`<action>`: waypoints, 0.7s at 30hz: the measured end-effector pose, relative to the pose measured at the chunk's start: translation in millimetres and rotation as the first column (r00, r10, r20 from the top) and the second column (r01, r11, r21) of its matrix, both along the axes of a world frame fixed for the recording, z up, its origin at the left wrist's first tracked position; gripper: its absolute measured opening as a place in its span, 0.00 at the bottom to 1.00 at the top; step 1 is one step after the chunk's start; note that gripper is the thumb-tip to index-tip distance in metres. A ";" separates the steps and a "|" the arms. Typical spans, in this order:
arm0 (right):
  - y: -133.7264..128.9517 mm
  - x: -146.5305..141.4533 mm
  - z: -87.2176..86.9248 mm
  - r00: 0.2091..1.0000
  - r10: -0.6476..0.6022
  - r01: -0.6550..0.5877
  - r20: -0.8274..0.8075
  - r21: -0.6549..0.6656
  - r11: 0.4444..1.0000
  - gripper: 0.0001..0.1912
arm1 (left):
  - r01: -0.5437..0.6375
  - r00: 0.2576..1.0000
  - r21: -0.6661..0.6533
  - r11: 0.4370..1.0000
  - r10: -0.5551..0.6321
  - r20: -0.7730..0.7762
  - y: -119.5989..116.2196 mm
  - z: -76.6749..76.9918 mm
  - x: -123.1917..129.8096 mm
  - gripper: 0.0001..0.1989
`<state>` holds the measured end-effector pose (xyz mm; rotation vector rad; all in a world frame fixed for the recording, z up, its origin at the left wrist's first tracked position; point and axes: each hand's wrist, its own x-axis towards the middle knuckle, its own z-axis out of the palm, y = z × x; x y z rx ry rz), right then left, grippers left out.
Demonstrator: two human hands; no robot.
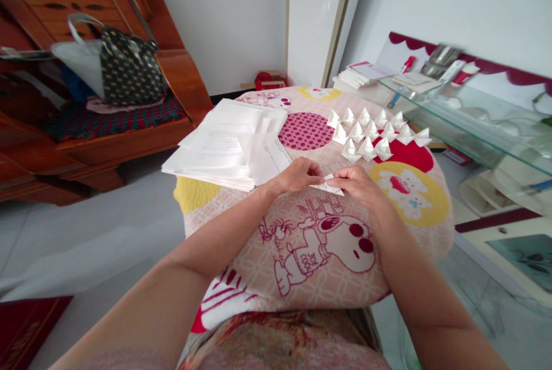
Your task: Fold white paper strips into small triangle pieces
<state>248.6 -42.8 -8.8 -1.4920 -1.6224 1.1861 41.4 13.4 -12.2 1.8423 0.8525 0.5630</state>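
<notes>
A small folded white paper (331,186) is held between my two hands over the patterned tablecloth. My left hand (301,174) pinches its left end, with the fingers curled. At its right end my right hand (354,181) closes thumb and fingers on it. A stack of printed white sheets (215,143) lies on the table to the left of my hands. Beyond my right hand stand several small folded paper boats (371,131), set out in rows.
The round table wears a cloth (328,266) with cartoon prints. On the right is a glass shelf (474,123) with papers and containers. A wooden bench (172,88) at the left bears a dotted bag (129,68). Behind the table rises a white cabinet (317,14).
</notes>
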 end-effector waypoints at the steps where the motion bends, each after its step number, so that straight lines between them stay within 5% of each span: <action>1: -0.5 -0.9 0.2 0.999 -0.006 0.006 -0.040 -0.007 1.000 0.17 | 0.005 0.999 -0.070 0.998 -0.002 0.053 0.3 1.3 -1.1 0.06; 9: 2.5 -3.9 -2.1 0.953 -0.134 0.130 -0.273 -0.033 0.991 0.17 | 0.004 0.966 -0.401 0.916 0.100 0.238 -0.2 7.0 -12.4 0.15; 21: 0.7 -4.9 0.6 0.941 -0.142 0.138 -0.306 -0.037 0.990 0.17 | 0.036 0.959 -0.381 0.924 0.076 0.273 2.4 6.0 -15.6 0.10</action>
